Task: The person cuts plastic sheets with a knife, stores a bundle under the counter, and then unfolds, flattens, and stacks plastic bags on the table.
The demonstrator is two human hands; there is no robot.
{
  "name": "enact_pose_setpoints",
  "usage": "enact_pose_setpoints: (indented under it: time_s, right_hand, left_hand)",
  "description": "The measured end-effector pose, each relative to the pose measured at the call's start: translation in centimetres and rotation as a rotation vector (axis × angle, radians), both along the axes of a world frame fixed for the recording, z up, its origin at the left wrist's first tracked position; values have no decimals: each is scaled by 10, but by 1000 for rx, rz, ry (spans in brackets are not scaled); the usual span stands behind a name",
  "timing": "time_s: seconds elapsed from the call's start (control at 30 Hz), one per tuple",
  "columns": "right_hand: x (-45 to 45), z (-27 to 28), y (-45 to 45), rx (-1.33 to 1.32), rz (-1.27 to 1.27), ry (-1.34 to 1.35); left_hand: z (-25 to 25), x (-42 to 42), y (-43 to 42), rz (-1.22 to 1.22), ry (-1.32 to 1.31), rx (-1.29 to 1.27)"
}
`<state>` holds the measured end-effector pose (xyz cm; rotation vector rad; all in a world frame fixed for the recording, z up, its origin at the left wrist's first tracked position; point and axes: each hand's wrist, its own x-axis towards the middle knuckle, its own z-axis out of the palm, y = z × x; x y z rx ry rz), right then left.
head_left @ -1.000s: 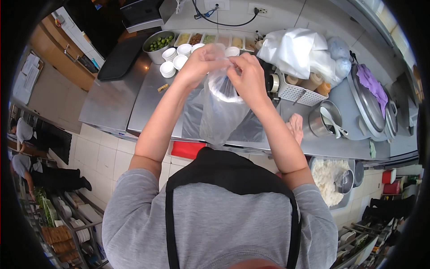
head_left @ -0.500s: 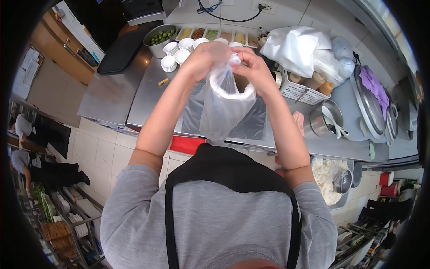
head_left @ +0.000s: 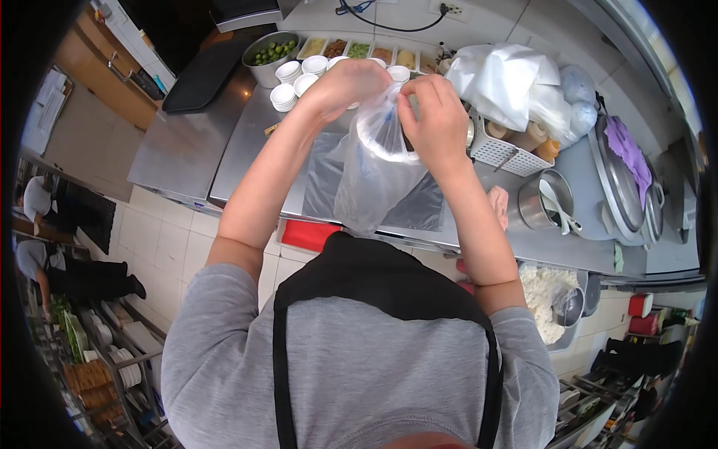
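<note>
At twelve o'clock, our left hand (head_left: pixel 354 84) and right hand (head_left: pixel 437 121) pinch the plastic bag (head_left: pixel 374 187); its neck looks gathered, but whether it's tied we cannot tell.

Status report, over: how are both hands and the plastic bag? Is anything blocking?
Left hand at top of plastic bag, fingertips hidden. Right hand pinching bag there. White cups just beyond left hand; nothing seen blocking.

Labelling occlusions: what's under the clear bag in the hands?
Plastic sheeting shows on the counter at both sides of the bag; what lies directly beneath is covered.
</note>
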<state>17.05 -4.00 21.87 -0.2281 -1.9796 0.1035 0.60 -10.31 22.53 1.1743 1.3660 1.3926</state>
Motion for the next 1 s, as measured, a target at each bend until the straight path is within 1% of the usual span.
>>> enact_pose_setpoints:
  time_s: [0.03, 0.13, 0.17, 0.2, 0.23, 0.27, 0.3, 0.33, 0.37, 0.43, 0.57, 0.63, 0.7, 0.73, 0.77, 0.83, 0.87, 0.9, 0.93, 0.97, 1.0]
  right_hand:
    - [-1, 0, 0, 0, 2, -2]
    - [-1, -1, 0, 6, -63, -10]
    - [0, -1, -1, -54, -57, -69]
    - [1, 0, -2, -115, -49, -128]
    - [2, 1, -4, -116, -48, -130]
    - [4, 1, -5, -203, -16, -178]
    - [5, 1, -7, -290, 16, -227]
    - [7, 3, -8, -291, 18, -231]
    - [8, 4, -9, -336, 29, -273]
    - [10, 4, -9, -384, 40, -318]
    - [15, -1, -6, -375, 106, -322]
    - [19, -1, -4, -369, 128, -331]
    - [23, 0, -1, -423, 220, -326]
    - [28, -3, 6, -450, 283, -313]
    - [36, -4, 10, -457, 278, -313]
    - [52, -6, 16, -472, 235, -128]
    - [64, -10, 22, -600, 179, -147]
    - [74, -18, 30, -607, 173, -149]
    - [85, -29, 38, -739, 160, -192]
    - [92, -40, 43, -868, 147, -235]
    - [99, -50, 43, -946, 187, -227]
  left_hand:
    - [1, 0, -1, 7, 33, 8]
    - [4, 3, -4, 8, 12, 44]
    - [3, 2, -4, 9, 10, 43]
    - [1, 1, -3, 38, 80, 98]
    - [-2, -1, -2, 68, 151, 154]
    - [-3, -2, 0, 70, 148, 152]
    - [-5, -2, 2, 137, 252, 147]
    - [-7, -3, 4, 205, 355, 142]
    - [-10, -5, 6, 207, 352, 140]
    - [-17, -10, 9, 231, 439, 140]
    - [-36, -14, 19, 229, 421, 147]
    - [-40, -11, 20, 200, 352, 118]
    - [-35, -14, 16, 157, 381, 96]
    - [-30, -15, 12, 211, 556, 128]
    - [-23, -16, 10, 263, 730, 162]
    - [4, 8, -17, 474, 982, 431]
    - [17, 25, -33, 391, 976, 433]
    - [24, 42, -48, 308, 966, 432]
    - [19, 60, -59, 301, 960, 428]
    - [13, 77, -67, 158, 1085, 383]
    - [6, 86, -68, 13, 1206, 335]
